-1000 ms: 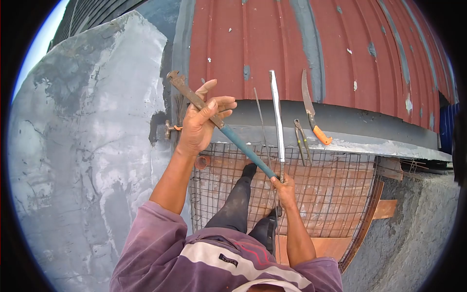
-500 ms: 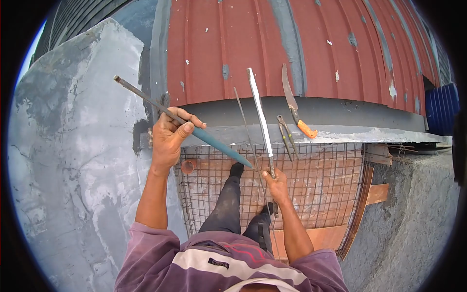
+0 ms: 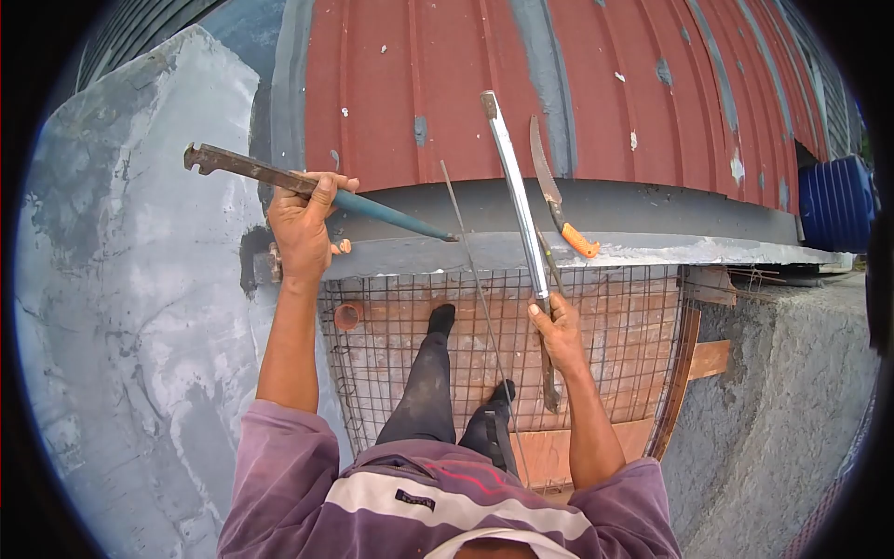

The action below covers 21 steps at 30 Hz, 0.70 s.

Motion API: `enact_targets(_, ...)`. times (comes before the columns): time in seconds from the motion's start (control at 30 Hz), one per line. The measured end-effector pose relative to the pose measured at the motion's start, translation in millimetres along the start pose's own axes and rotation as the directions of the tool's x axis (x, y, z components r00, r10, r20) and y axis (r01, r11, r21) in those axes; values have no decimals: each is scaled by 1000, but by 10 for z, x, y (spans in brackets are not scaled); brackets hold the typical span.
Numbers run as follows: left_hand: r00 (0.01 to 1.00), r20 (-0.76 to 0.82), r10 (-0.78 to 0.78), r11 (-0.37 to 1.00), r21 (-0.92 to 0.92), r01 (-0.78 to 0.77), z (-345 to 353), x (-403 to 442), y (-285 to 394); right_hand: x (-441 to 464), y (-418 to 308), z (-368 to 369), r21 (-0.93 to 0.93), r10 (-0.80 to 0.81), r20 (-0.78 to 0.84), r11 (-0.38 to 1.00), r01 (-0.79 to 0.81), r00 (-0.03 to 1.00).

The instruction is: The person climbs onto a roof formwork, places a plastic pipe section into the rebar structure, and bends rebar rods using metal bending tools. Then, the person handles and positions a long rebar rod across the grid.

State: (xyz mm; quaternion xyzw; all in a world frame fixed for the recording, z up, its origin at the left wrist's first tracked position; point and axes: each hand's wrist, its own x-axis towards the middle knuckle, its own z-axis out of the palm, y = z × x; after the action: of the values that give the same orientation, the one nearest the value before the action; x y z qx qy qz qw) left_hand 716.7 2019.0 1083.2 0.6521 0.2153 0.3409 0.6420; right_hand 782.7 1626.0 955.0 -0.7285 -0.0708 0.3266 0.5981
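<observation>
My left hand [image 3: 303,224] is closed around a rebar bender with a blue handle [image 3: 396,214]. Its flat, rusty end, notched at the tip, points up and left, while the blue tube slopes down to the right. My right hand [image 3: 559,335] grips a second rebar bender with a silver handle [image 3: 515,196]; its silver tube reaches up over the roof edge, and its dark flat end hangs below the hand. Between the two tools a thin steel rod [image 3: 477,279] runs lengthwise, apart from my fingers. Pincers [image 3: 551,261] lie mostly hidden behind the silver tube.
A pruning saw [image 3: 549,191] with an orange handle rests by the red metal roof [image 3: 410,84] and the concrete ledge [image 3: 643,244]. My feet stand within a rebar grid [image 3: 615,354] over boards. Grey concrete [image 3: 121,279] slopes at left; a blue ribbed container [image 3: 835,205] is at right.
My left hand has moved up and left, its bender turning to show the flat notched end. My right hand has shifted right and up with the silver-handled bender, which now covers most of the pincers.
</observation>
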Motion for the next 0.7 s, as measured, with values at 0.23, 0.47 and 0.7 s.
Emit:
enact_targets(0.23,996,-66,53,996,-71,-57,108,-61,-199,-411,-766,-27,89,123,-18,989,-121,992)
enact_targets(0.47,995,-66,77,994,-77,-82,123,-90,-447,-361,-1087,-522,188,68,183,977,-103,981)
enact_targets(0.7,992,-113,61,985,-157,-78,154,-142,-525,-25,-2024,-976,563,-318,346,823,76,883)
